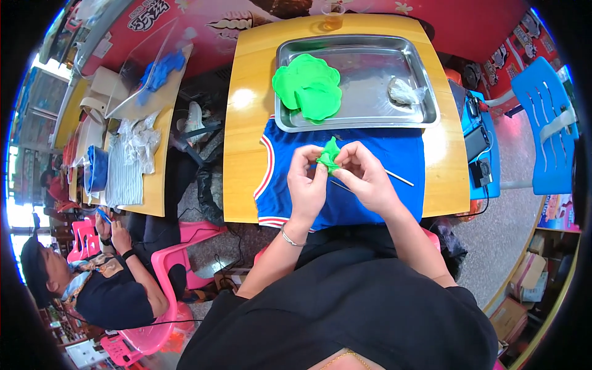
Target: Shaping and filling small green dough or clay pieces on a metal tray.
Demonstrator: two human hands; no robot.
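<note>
My left hand (306,185) and my right hand (365,179) pinch a small crumpled piece of green soft material (330,152) between thumbs and fingers, above a blue cloth (394,154) with red-and-white trim spread on the yellow table (243,166). Thin white sticks (398,177) lie on the cloth beside and partly under my hands. Beyond them a steel tray (364,124) holds overlapping flat green sheets with wavy edges (311,83) and a pale lump in clear plastic (401,92).
A cup (333,18) of amber drink stands at the back. At left, a seated person (111,296) holds a blue object near another table (154,191) with bags and cloths. Blue chairs (539,123) stand right, electronics (478,148) on one; pink chairs (166,265) are left.
</note>
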